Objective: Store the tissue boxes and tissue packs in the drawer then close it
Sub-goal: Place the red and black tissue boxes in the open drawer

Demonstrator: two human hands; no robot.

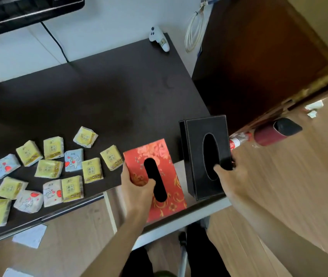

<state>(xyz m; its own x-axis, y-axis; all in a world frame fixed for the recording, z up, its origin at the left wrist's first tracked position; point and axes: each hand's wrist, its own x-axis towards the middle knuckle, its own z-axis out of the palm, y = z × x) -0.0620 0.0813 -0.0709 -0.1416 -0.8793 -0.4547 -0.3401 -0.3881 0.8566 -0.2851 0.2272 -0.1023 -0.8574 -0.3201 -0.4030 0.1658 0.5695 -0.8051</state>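
Nearest the camera are the person's two forearms, reaching up from the bottom edge over dark trouser legs and a wood-look floor [279, 196]. Beyond the fingers spreads the dark desk [109, 96], the largest thing here, with a brown cabinet [259, 56] past its right end and a white wall behind. A black monitor edge [19, 11] sits at the far left, its cable dropping to the desk, and a white controller [159, 39] lies at the far right corner.

The open drawer [181, 170] shows pale below the desk's near edge, between and under both hands.

The right hand [227, 176] grips the black tissue box [207, 156]: its fingers hook into the oval slot while the rest of the hand wraps the box's right edge. The box stands tilted over the drawer's right part. Just right of these fingers lies a red-and-white wrapped thing, blurred.

The left hand [137, 188] pinches the red floral tissue box [155, 176], thumb on top beside the long slot, the other fingers hidden beneath. This box hangs over the drawer.

Left of the left hand's fingers, well clear of them, the tissue packs [49, 168], yellow and pale blue, lie scattered on the desk, none touched.
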